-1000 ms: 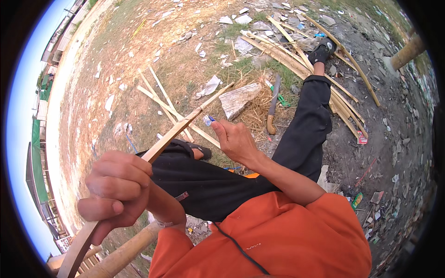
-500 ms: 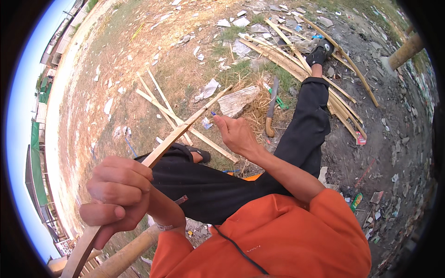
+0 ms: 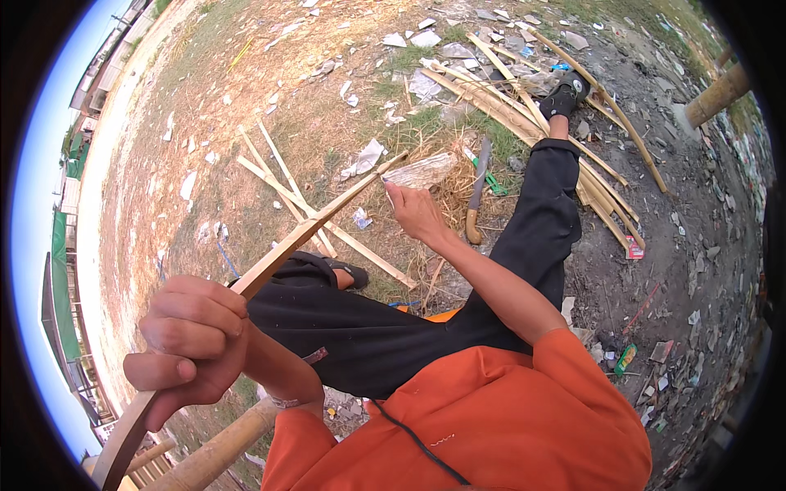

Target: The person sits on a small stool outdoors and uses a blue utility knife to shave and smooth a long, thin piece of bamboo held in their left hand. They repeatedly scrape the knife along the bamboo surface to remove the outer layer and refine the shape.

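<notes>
My left hand (image 3: 195,331) is wrapped round a long pale bamboo strip (image 3: 309,222). The strip slants from the lower left up toward the middle, and its far end is narrow. Close by that far end is my right hand (image 3: 419,214), its fingers curled closed. Whatever it grips is mostly hidden; only a small tip shows by the thumb, against or very near the strip. On the ground beyond my right hand lies a large knife (image 3: 476,196) with a wooden handle, beside a green-handled tool (image 3: 493,180).
A pile of split bamboo strips (image 3: 499,110) lies by my right foot (image 3: 565,96). Several loose strips (image 3: 282,184) cross on the ground to the left. A bamboo pole (image 3: 217,446) runs at the lower left, and a post (image 3: 716,96) stands at the right. Rubble litters the ground.
My left hand and the bamboo strip have shifted slightly left and down. My right hand has moved up and a little right, nearer the strip's far end; the blue bit at its thumb no longer shows.
</notes>
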Demonstrator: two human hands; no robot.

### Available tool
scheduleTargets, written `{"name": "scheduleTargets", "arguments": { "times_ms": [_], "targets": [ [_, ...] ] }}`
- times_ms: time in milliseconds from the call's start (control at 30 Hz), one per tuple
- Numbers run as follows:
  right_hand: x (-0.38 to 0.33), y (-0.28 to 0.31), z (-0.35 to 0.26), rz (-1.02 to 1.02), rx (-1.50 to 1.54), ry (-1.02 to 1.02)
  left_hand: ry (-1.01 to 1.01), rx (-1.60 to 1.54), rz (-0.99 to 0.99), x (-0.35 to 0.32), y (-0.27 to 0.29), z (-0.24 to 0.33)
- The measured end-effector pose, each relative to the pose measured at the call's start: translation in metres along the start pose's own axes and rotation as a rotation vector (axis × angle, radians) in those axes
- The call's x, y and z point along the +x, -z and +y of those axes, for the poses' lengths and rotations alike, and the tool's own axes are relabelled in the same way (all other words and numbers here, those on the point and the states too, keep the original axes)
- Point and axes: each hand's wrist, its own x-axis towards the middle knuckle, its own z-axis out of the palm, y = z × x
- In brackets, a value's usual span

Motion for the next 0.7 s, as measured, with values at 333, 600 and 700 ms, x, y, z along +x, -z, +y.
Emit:
{"name": "scheduleTargets", "arguments": {
  "times_ms": [333, 600, 700],
  "targets": [
    [0.004, -0.016, 0.022, 0.013, -0.038, -0.024, -0.023, 0.034, 0.010, -0.002, 0.011, 0.000],
    [0.010, -0.019, 0.047, 0.031, -0.203, -0.130, -0.046, 0.031, -0.032, 0.003, 0.000, -0.003],
    [0.014, -0.016, 0.027, -0.070, -0.173, -0.157, -0.040, 0.046, 0.010, -0.002, 0.008, 0.002]
  ]
}}
